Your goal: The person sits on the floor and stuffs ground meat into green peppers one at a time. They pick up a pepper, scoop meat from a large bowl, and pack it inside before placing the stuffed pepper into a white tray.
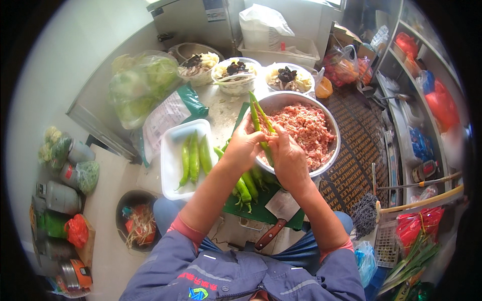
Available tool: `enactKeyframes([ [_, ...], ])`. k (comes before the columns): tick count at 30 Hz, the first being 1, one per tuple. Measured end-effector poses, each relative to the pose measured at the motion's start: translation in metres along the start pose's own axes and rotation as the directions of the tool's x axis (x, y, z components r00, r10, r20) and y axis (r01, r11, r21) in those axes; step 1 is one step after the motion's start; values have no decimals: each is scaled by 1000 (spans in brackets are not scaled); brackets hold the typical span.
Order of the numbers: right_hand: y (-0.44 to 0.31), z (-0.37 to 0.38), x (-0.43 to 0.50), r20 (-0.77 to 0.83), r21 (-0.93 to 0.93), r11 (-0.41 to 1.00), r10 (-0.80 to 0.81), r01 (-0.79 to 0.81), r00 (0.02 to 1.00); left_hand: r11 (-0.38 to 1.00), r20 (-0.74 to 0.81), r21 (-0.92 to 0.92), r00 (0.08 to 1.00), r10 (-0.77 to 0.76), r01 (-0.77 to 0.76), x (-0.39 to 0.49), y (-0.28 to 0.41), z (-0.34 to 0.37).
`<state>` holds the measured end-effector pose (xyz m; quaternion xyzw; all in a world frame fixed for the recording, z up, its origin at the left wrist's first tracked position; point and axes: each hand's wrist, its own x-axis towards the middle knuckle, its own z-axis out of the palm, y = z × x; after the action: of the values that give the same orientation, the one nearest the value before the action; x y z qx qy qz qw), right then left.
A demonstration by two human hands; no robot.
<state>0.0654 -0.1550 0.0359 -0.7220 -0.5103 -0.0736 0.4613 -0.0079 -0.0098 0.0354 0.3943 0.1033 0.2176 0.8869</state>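
Over a metal bowl point(336, 150) of minced meat point(307, 129), my left hand point(245, 145) and my right hand point(290, 156) both hold one long green pepper point(256, 117). The pepper is slit lengthwise, its two sides spread apart at the far end. My right fingertips press at the slit; what lies under them is hidden. Several whole green peppers point(244, 190) rest on a green cutting board point(235, 210) below my wrists. A cleaver point(281, 206) with a wooden handle lies at the board's near edge. More peppers point(194, 156) sit in a white plastic tray point(165, 165) to the left.
Behind the bowl stand three containers of cut vegetables and black fungus point(236, 68). Bagged leafy greens point(145, 88) and a printed packet point(165, 122) lie at the left. A black bin point(124, 205) is on the floor. Shelves point(418, 109) and a mop point(364, 214) border the right.
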Motion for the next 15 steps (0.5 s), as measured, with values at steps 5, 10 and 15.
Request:
enactKeyframes([
  [5,-11,-11,1,98,-129,975,-167,179,981,995,0,99,999,33,-33,5,10,-14],
  [10,-1,-39,16,183,5,980,-195,198,963,995,11,-29,995,-99,100,1,19,-17],
  [15,21,-23,20,190,626,694,308,-357,932,995,104,-17,990,-98,100,-10,12,-8],
])
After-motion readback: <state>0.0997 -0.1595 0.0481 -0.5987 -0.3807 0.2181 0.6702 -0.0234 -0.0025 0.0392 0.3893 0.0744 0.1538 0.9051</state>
